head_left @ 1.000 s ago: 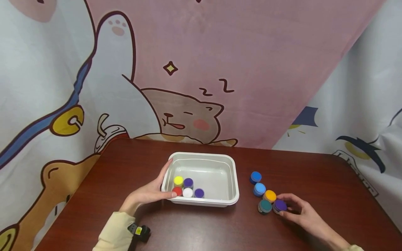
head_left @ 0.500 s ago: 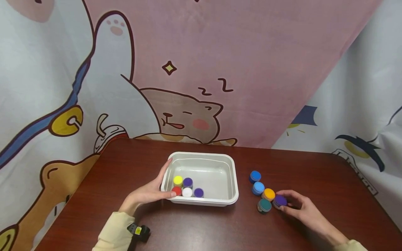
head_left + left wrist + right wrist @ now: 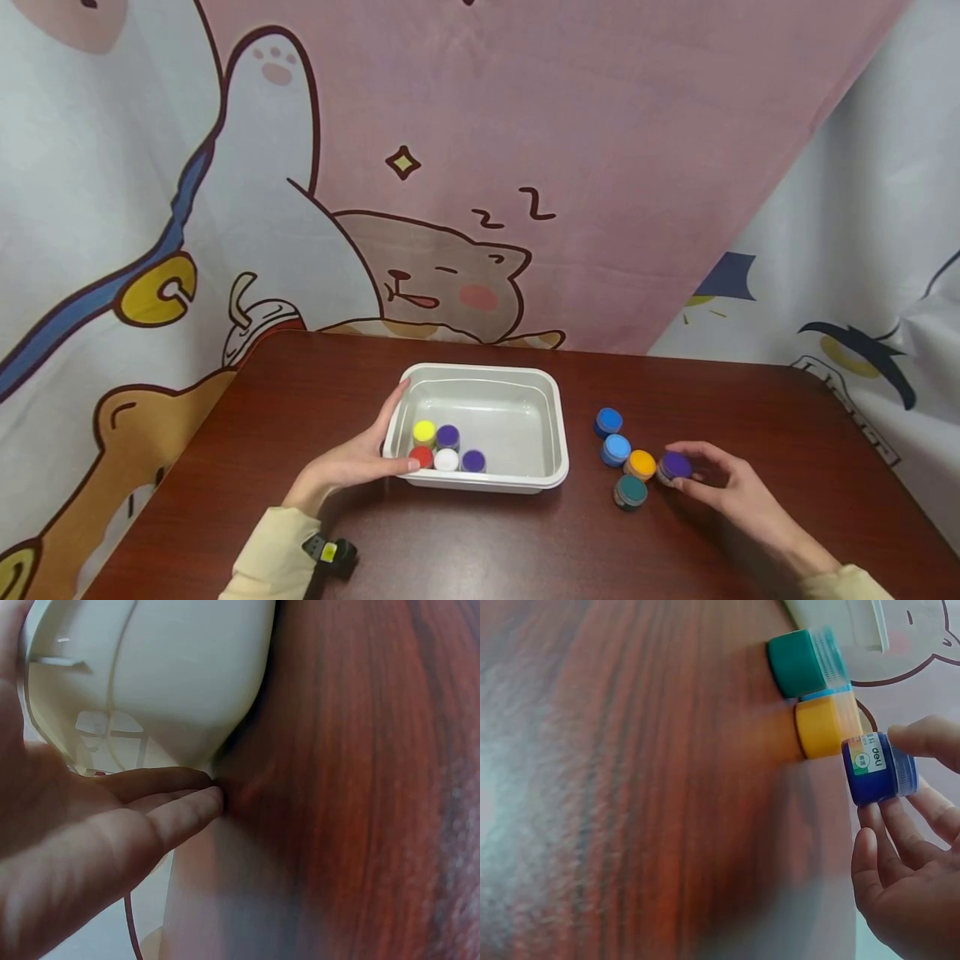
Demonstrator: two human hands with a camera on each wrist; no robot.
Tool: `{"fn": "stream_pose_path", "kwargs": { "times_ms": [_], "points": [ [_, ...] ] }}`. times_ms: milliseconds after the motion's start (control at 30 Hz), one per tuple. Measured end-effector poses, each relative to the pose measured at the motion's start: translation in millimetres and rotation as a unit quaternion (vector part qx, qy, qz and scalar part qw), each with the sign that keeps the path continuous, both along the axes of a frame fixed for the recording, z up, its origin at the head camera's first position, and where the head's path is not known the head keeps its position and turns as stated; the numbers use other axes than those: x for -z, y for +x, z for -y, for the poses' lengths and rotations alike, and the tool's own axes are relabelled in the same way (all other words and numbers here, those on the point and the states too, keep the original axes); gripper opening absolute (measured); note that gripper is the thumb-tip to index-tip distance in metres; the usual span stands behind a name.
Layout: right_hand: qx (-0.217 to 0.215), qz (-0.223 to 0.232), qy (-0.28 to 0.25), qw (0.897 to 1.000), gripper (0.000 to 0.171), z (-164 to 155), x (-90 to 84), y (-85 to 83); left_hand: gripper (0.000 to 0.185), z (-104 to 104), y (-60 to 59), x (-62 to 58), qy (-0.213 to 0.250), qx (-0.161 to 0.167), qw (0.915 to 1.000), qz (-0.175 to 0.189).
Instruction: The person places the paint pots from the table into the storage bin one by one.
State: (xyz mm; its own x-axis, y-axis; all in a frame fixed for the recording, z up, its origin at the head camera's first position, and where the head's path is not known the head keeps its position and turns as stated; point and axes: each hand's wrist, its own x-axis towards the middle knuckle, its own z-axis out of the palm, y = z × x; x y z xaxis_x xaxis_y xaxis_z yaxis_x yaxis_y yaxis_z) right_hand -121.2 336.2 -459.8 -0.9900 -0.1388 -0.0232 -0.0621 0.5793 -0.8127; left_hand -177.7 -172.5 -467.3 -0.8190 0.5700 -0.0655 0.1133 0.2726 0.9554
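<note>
Brown table (image 3: 480, 542), cartoon cloth behind. My right hand (image 3: 723, 487) now pinches purple pot (image 3: 674, 466), lifted off table, away from teal pot (image 3: 631, 492). Left hand (image 3: 352, 458) flat vs. white tub (image 3: 551, 417), fingers straight. Pot ready for tub.

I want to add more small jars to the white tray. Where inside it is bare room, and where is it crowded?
The white tray has bare floor along its far side and its right half. The near-left corner is crowded: yellow, red, white and two purple-lidded jars cluster there, beside the left hand on the rim.
</note>
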Motion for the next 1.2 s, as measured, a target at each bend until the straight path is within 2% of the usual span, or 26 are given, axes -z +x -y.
{"fn": "stream_pose_path", "kwargs": {
  "times_ms": [167, 333, 800, 1033, 1200],
  "points": [
    [0.008, 0.010, -0.022, 1.000, 0.047, 2, -5.7, -0.7, 0.113, 0, 0.4, -0.3, 0.001, 0.003, 1.0000, -0.001],
    [0.009, -0.007, -0.032, 0.999, 0.046, 3, -12.6, -1.8, 0.113, 0, 1.4, -0.9, 0.003, 0.003, 1.0000, -0.002],
    [-0.048, -0.082, -0.015, 0.995, 0.038, 23, -26.9, -12.5, 0.113, 0, 1.5, -2.5, 0.001, 0.001, 1.0000, 0.000],
    [-0.087, -0.106, -0.065, 0.988, 0.038, 34, -29.6, -16.0, 0.113, -1, 1.5, -3.2, -0.004, 0.000, 1.0000, 0.000],
    [-0.091, -0.110, -0.068, 0.987, 0.039, 44, -34.0, -17.3, 0.112, -1, 1.4, -2.7, -0.010, -0.002, 1.0000, -0.001]
  ]
}}
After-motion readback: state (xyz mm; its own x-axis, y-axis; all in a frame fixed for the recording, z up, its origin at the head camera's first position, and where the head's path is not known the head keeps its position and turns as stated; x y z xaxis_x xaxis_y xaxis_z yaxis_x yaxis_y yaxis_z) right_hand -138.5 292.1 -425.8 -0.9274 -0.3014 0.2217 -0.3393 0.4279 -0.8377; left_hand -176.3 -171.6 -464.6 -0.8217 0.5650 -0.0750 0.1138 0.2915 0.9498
